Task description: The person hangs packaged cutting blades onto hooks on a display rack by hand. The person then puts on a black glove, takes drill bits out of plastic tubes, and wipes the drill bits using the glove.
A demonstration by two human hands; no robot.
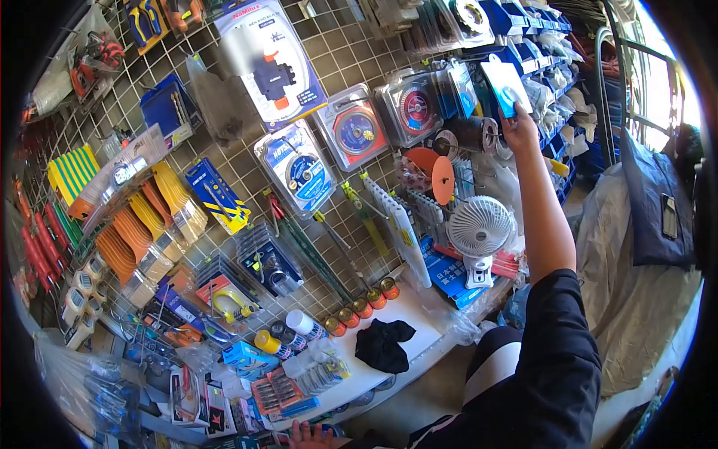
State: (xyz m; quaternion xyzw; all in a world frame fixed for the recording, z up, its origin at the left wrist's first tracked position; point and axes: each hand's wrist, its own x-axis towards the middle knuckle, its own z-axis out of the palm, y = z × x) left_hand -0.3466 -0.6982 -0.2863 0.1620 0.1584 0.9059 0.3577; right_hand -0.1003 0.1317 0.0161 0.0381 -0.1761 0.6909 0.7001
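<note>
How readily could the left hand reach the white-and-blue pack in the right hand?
Probably not without a long stretch: the left hand is at the picture's bottom edge, while the right hand holds the pack high on an outstretched arm. The pack's upper part looks uncovered, though.

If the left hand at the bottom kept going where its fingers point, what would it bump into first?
The left hand would probably bump the front edge of the long white shelf; depth is unclear, so it might pass underneath.
</note>
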